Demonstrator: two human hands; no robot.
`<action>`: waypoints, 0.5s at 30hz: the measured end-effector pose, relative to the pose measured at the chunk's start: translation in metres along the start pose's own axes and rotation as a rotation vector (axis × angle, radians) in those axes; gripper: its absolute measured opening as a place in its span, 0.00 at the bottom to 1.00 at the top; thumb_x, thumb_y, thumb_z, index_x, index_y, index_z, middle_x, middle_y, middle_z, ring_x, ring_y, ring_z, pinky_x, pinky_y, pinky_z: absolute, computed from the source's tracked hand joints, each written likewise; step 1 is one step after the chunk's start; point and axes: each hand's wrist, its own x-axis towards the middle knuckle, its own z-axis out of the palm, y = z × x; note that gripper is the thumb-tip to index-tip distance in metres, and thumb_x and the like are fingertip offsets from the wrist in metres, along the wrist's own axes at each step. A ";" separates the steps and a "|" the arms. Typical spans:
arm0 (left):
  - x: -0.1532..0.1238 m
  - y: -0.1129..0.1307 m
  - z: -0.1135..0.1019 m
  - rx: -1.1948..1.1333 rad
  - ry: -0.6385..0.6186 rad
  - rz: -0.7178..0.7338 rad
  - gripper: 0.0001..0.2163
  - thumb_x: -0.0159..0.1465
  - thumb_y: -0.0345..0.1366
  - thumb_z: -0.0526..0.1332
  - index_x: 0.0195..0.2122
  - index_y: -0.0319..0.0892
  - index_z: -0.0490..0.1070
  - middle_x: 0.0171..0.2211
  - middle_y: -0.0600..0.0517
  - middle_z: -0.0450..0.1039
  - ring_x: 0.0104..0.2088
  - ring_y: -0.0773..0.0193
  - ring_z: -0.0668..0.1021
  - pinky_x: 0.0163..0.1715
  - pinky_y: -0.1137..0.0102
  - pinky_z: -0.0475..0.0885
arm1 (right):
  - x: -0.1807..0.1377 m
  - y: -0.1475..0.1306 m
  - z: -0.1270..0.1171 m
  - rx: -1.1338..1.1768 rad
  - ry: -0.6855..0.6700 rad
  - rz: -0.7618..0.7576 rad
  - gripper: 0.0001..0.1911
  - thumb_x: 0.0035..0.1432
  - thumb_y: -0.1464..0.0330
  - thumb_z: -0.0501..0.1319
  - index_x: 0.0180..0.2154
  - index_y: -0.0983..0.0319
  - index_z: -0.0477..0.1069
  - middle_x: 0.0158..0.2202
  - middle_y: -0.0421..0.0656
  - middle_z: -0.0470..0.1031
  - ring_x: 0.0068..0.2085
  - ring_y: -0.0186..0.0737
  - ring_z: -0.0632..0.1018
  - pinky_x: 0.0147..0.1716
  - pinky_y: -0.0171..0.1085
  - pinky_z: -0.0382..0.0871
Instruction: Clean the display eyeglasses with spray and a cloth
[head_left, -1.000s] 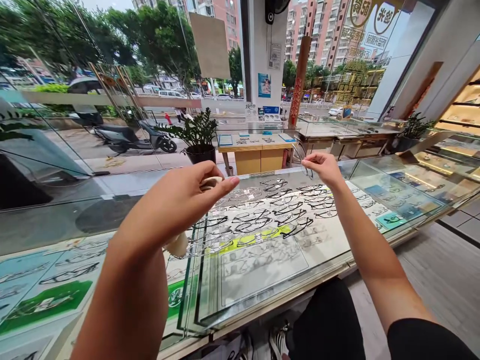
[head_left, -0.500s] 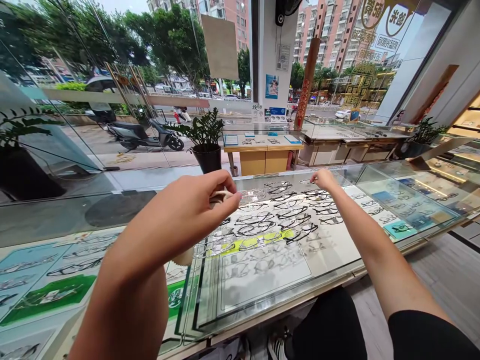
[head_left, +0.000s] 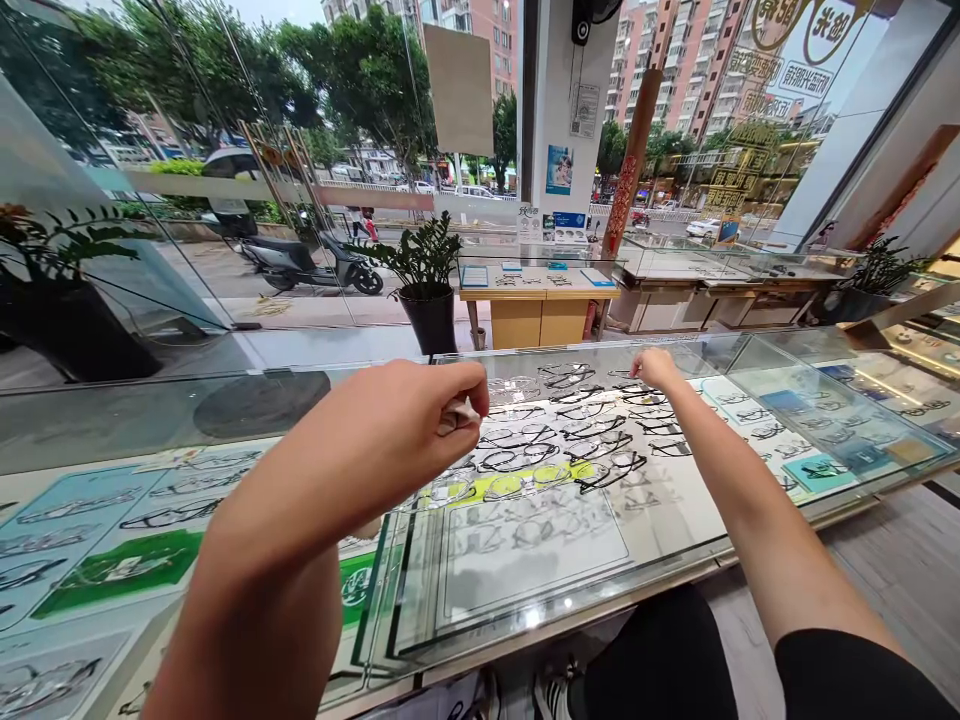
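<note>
My left hand (head_left: 431, 410) is closed around a crumpled whitish cloth (head_left: 459, 414), held above the glass-topped display counter (head_left: 525, 600). A beige edge shows below that wrist, mostly hidden by the forearm. At the far side of the counter, my right hand (head_left: 655, 368) pinches a thin-framed pair of eyeglasses (head_left: 622, 374) at its fingertips; the grip itself is small and partly hidden. Rows of eyeglasses (head_left: 510, 457) lie on the glass between and below my hands, dark frames (head_left: 611, 470) on the right. Some rest over a yellow-green strip (head_left: 551, 476).
To the left, a lower case holds eyeglasses on blue and green cards (head_left: 120, 572). More glass cases (head_left: 847, 400) continue on the right. Beyond the counter stand a potted plant (head_left: 429, 315) and a wooden display table (head_left: 540, 318) before the window.
The view has swung slightly left. My left hand has curled tighter around the cloth, which shows whiter at the fingers. My right hand stays at the far edge with the eyeglasses.
</note>
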 end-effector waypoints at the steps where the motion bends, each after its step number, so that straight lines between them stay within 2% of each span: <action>1: 0.000 0.000 0.001 0.003 -0.015 -0.001 0.04 0.58 0.33 0.65 0.29 0.51 0.74 0.21 0.54 0.76 0.17 0.59 0.71 0.20 0.67 0.55 | -0.002 -0.001 -0.002 0.000 -0.005 0.004 0.16 0.72 0.58 0.67 0.52 0.62 0.79 0.57 0.48 0.80 0.61 0.51 0.79 0.64 0.58 0.71; 5: 0.000 0.005 0.000 0.007 -0.053 -0.005 0.04 0.58 0.33 0.65 0.28 0.50 0.74 0.20 0.54 0.75 0.16 0.60 0.69 0.20 0.67 0.54 | -0.017 -0.012 -0.017 0.019 0.001 0.010 0.12 0.72 0.61 0.67 0.49 0.62 0.80 0.54 0.48 0.82 0.60 0.51 0.79 0.65 0.58 0.69; 7: -0.001 0.007 -0.001 0.010 -0.065 0.002 0.04 0.58 0.33 0.65 0.28 0.50 0.73 0.20 0.54 0.75 0.16 0.61 0.68 0.20 0.67 0.54 | -0.032 -0.024 -0.027 0.050 0.025 -0.016 0.09 0.72 0.66 0.64 0.48 0.62 0.81 0.55 0.49 0.83 0.61 0.51 0.78 0.64 0.52 0.68; 9: -0.003 0.008 -0.002 0.016 -0.073 0.013 0.04 0.58 0.34 0.64 0.28 0.50 0.73 0.19 0.55 0.74 0.16 0.61 0.67 0.19 0.66 0.54 | -0.053 -0.040 -0.038 0.098 0.046 -0.071 0.12 0.72 0.71 0.60 0.50 0.62 0.82 0.56 0.50 0.83 0.60 0.50 0.79 0.57 0.44 0.69; 11: -0.004 0.009 -0.002 0.028 -0.081 0.019 0.04 0.58 0.34 0.64 0.28 0.50 0.72 0.18 0.55 0.72 0.15 0.62 0.66 0.19 0.66 0.53 | -0.081 -0.057 -0.049 0.145 0.037 -0.137 0.16 0.72 0.70 0.57 0.52 0.60 0.82 0.55 0.49 0.85 0.56 0.47 0.81 0.48 0.38 0.69; 13: -0.004 0.010 -0.003 0.044 -0.099 0.014 0.03 0.58 0.34 0.64 0.28 0.50 0.72 0.18 0.54 0.72 0.16 0.61 0.66 0.19 0.65 0.52 | -0.114 -0.073 -0.058 0.176 -0.017 -0.198 0.16 0.71 0.69 0.57 0.51 0.58 0.83 0.49 0.45 0.87 0.48 0.44 0.83 0.40 0.37 0.67; 15: -0.004 0.013 -0.004 0.069 -0.140 0.000 0.03 0.58 0.35 0.64 0.27 0.50 0.72 0.19 0.54 0.72 0.16 0.61 0.67 0.20 0.64 0.52 | -0.148 -0.085 -0.065 0.188 -0.111 -0.268 0.13 0.69 0.68 0.60 0.45 0.55 0.84 0.44 0.41 0.88 0.43 0.41 0.84 0.36 0.35 0.66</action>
